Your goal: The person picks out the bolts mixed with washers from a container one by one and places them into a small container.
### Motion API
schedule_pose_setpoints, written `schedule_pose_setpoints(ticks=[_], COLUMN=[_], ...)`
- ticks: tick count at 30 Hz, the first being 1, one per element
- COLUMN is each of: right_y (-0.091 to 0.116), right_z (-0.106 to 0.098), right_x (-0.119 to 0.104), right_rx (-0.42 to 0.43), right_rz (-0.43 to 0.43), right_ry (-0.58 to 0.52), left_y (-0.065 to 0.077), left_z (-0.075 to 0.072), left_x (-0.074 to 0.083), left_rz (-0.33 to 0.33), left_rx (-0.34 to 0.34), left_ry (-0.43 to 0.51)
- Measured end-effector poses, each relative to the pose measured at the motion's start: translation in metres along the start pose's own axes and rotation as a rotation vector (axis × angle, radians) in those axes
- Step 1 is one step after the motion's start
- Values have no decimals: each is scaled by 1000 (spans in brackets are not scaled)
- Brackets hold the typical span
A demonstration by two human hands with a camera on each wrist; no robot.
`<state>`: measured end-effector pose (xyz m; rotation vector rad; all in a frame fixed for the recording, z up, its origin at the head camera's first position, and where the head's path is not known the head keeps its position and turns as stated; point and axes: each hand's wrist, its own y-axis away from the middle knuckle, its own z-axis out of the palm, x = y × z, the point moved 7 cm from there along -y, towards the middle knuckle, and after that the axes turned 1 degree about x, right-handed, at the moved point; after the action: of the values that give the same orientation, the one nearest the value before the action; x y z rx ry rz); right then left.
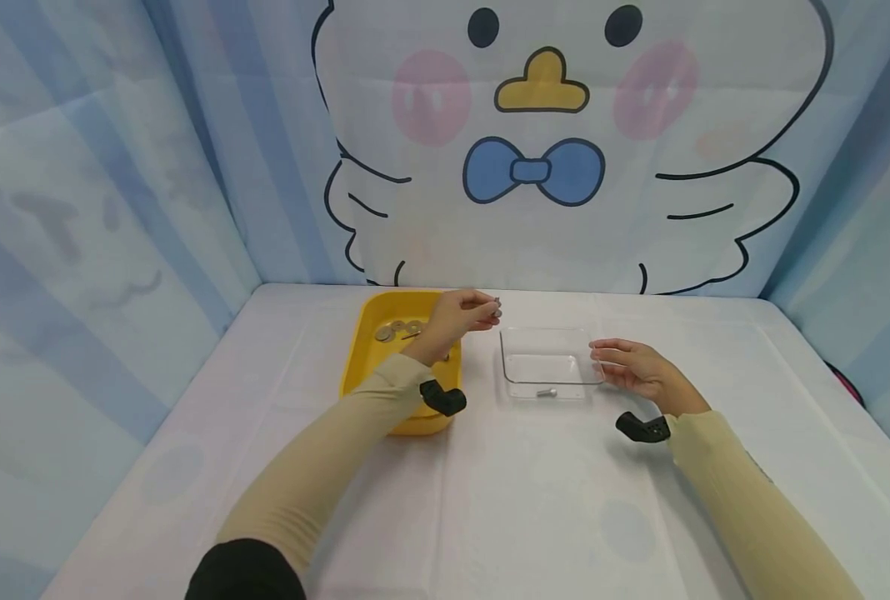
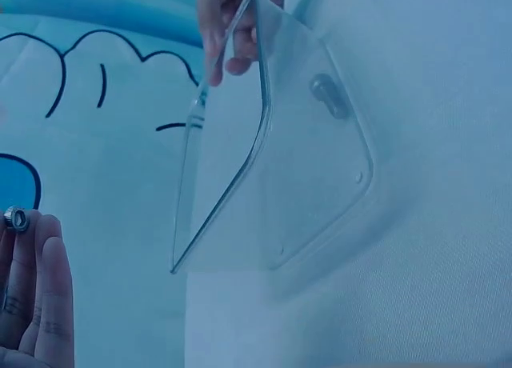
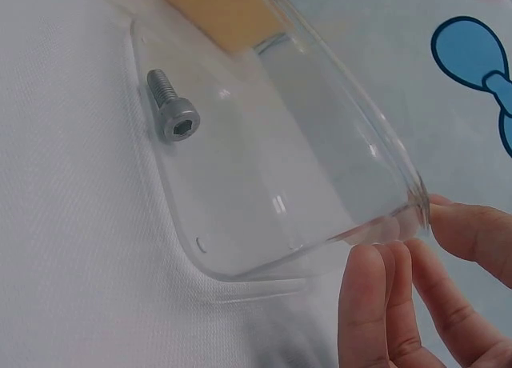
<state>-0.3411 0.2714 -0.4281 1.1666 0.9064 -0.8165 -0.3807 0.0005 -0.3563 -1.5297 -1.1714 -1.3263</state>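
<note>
My left hand (image 1: 456,321) is raised between the yellow tray (image 1: 349,367) and the clear plastic box. It pinches a small metal hex socket screw (image 2: 16,218) at its fingertips, the socket head facing the left wrist camera. My right hand (image 1: 636,371) holds the right side of the clear box (image 1: 553,383), thumb and fingers at its rim and wall in the right wrist view. Inside the box, near its front wall, lies a grey hex socket bolt (image 3: 172,112) on its side.
Several round metal washers (image 1: 388,333) lie in the yellow tray, partly hidden by my left arm. A white cloth (image 1: 520,500) covers the table. Printed curtains (image 1: 535,242) stand along its back and sides.
</note>
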Motion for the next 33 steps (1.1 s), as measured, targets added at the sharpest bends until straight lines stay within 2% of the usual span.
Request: schedule_pose_setpoints(ticks=[6, 14, 19, 23, 33], right_y=[-3, 1, 4, 5, 4], right_z=[0, 1, 2, 2, 3], right_x=[0, 0, -1, -1, -1], right_rx=[-82, 6, 24, 24, 1], right_rz=[-45, 5, 26, 29, 10], right_ry=[-21, -2, 26, 51, -30], left_y=[1, 1, 2, 2, 2], left_z=[14, 32, 42, 49, 58], left_x=[2, -3, -4, -7, -18], left_rz=[-17, -67, -53, -30, -73], left_rx=[-30, -84, -131, -157, -150], left_ry=[-6, -5, -21, -21, -9])
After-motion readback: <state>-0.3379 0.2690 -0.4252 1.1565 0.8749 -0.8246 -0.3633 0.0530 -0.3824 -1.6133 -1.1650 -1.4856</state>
